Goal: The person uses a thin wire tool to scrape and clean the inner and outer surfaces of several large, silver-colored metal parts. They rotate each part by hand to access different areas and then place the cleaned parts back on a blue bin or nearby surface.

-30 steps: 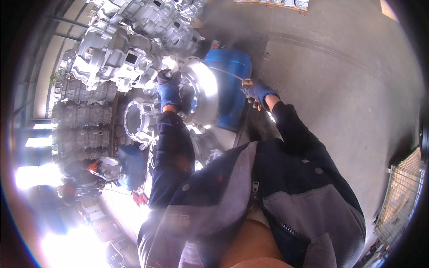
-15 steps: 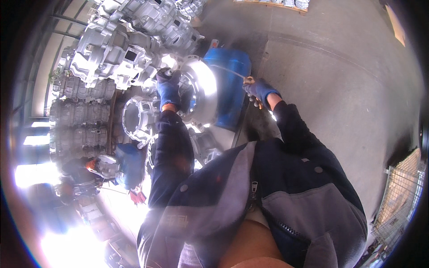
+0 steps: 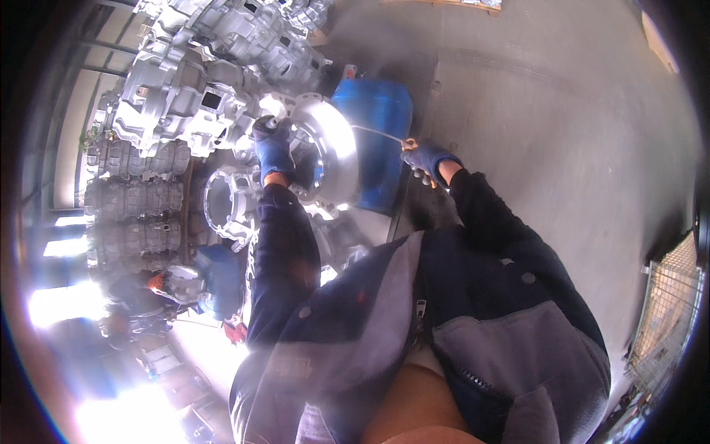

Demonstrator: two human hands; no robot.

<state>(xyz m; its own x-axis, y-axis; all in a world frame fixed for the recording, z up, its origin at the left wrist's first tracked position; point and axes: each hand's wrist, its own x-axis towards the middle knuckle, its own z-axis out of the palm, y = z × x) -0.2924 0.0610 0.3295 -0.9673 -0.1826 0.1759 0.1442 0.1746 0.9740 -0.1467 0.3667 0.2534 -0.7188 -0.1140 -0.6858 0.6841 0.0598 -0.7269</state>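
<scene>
The right grip (image 3: 431,159) is curled round the handle end of a thin rod (image 3: 381,133), which runs left across a blue drum (image 3: 384,172) to the ring-shaped casting (image 3: 340,152); the left grip (image 3: 274,152) is bent at that casting's left rim, what it pinches unclear; the casting partly hides the drum; stacked grey castings (image 3: 177,92) crowd the left; the jacket's (image 3: 503,348) faint chest mark (image 3: 292,364) is unreadable

Grey floor (image 3: 547,133) across the right half of the frame, on it a blue drum (image 3: 384,111) at upper centre, wire-mesh cage (image 3: 671,314) at lower right, wooden pallet (image 3: 484,8) at top edge
</scene>
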